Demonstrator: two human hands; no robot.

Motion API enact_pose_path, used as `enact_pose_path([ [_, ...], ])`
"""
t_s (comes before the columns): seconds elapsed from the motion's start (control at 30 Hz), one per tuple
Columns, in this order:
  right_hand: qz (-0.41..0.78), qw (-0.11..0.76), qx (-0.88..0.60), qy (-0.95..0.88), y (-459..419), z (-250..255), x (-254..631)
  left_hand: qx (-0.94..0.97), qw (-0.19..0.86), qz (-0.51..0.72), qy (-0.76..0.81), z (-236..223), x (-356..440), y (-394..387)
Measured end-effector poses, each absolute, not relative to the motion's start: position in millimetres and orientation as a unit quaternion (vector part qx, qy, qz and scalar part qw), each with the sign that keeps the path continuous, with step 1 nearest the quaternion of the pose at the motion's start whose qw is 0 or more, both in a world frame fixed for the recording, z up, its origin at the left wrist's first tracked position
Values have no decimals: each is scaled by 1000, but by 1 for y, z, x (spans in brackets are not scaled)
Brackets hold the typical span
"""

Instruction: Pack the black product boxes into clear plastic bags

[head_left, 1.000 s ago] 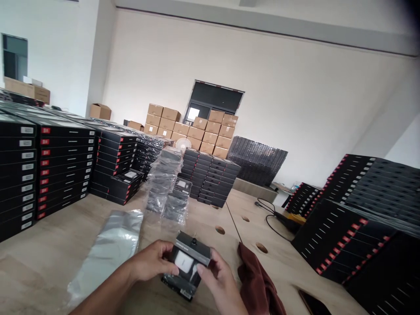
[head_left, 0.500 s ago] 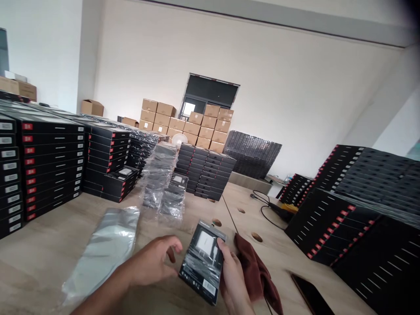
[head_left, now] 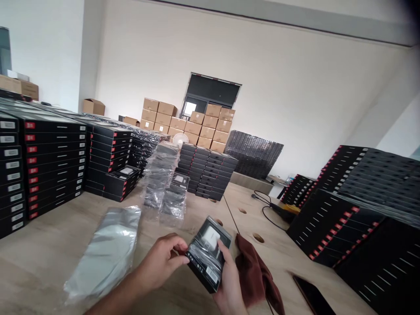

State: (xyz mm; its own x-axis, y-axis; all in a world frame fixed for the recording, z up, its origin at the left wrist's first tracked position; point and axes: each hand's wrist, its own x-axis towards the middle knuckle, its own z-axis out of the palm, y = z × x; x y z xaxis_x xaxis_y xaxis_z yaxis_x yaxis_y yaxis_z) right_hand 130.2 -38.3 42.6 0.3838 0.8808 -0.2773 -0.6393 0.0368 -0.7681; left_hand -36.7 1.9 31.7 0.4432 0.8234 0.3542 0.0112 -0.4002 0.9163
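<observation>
A black retail box (head_left: 205, 259) in clear plastic wrap, with a white device pictured on its face, is tilted above the table. My right hand (head_left: 229, 278) grips its right side, thumb lying on the front. At the lower left edge, the thumb and fingers of my left hand (head_left: 166, 258) pinch the box or its wrap; which of the two I cannot tell. A stack of clear plastic bags (head_left: 106, 249) lies flat to the left of that hand. Just right of my right hand is a crumpled brown cloth (head_left: 254, 275).
Stacked black boxes (head_left: 55, 159) stand on the left, with more black boxes (head_left: 331, 227) on the right. Plastic-wrapped boxes (head_left: 164, 183) rise ahead. A dark phone (head_left: 313, 295) lies at front right, near a black cable (head_left: 267, 214). Cartons (head_left: 197, 127) are piled behind.
My left hand has moved right and its fingers have closed at the box's lower left edge. The box has turned and tilted slightly in my right hand.
</observation>
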Motion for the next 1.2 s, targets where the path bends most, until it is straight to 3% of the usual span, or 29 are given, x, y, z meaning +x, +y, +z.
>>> enact_pose_path([
  [0.4,608,673,-400,-130,-37,42,128,729,435,423,318,33,-42,3],
  [0.6,554,706,-421,-132,-36,40,133,773,328,450,304,36,-41,-2],
  [0.77,502,725,-450,-140,-37,48,149,863,252,380,219,38,-38,-14],
  [0.9,460,743,-463,-152,-40,57,157,815,422,335,212,39,-41,-13],
  [1.0,508,688,-480,-195,-41,58,149,623,642,367,255,35,-39,-7],
  [1.07,528,643,-498,-245,-42,58,138,502,766,323,237,31,-34,-7],
  [1.13,506,632,-505,-299,-44,61,130,437,827,282,213,28,-28,-8],
  [1.2,482,639,-486,-351,-48,66,125,399,829,327,216,28,-23,-10],
])
